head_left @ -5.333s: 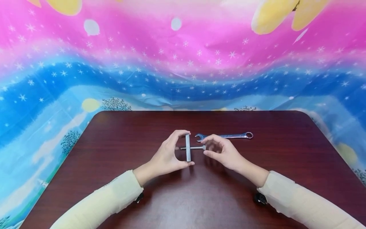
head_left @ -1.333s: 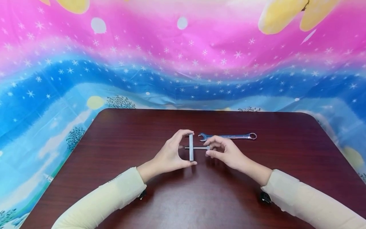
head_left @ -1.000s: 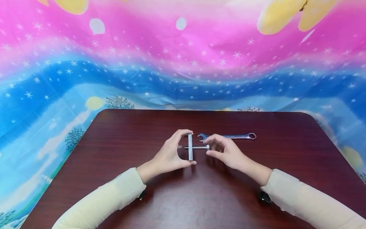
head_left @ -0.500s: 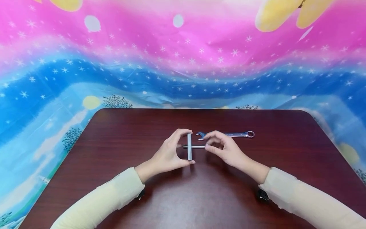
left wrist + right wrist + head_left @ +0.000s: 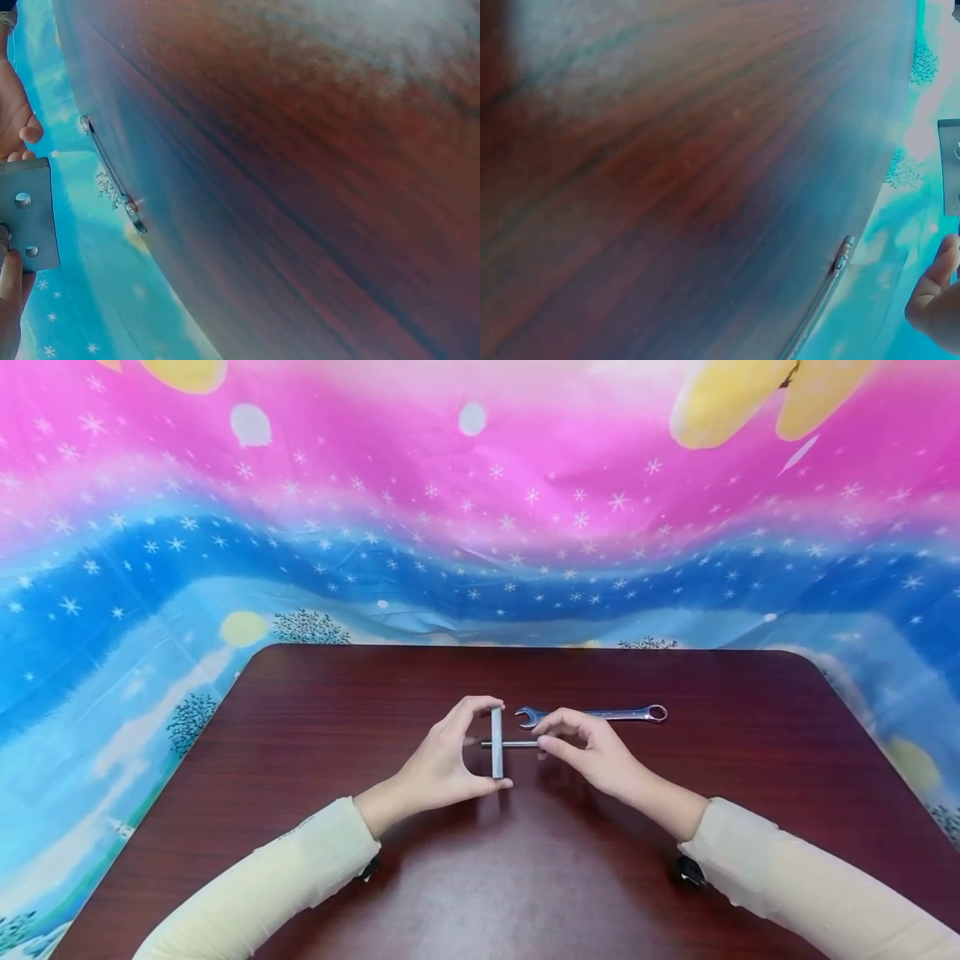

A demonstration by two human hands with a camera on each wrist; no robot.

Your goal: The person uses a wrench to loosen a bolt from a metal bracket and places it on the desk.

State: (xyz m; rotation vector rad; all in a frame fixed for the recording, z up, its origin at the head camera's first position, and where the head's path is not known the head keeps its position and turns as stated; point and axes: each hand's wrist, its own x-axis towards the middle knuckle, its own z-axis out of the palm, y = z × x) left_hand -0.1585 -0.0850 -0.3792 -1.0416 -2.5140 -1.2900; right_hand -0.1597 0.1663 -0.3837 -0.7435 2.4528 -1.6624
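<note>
In the head view my left hand (image 5: 435, 764) holds a grey metal plate (image 5: 497, 760) on edge, its thumb at the near end and fingers at the far end. A silver bolt (image 5: 519, 744) runs through the plate, with a short tip showing on the left side. My right hand (image 5: 600, 758) pinches the bolt's head end, which its fingers hide. The left wrist view shows holes in the plate (image 5: 36, 225) and a bit of bolt thread (image 5: 4, 238) at the frame edge. The plate (image 5: 950, 172) is cut off in the right wrist view, above my right hand (image 5: 937, 300).
A combination wrench (image 5: 633, 714) lies on the dark wooden table (image 5: 480, 877), just beyond my right hand, its open end to the left. Behind the table hangs a pink and blue patterned cloth (image 5: 420, 552).
My right fingers uncover the bolt head and close over it again, turning at it. The plate stays in my left hand. The wrench has not moved; the head view shifts slightly.
</note>
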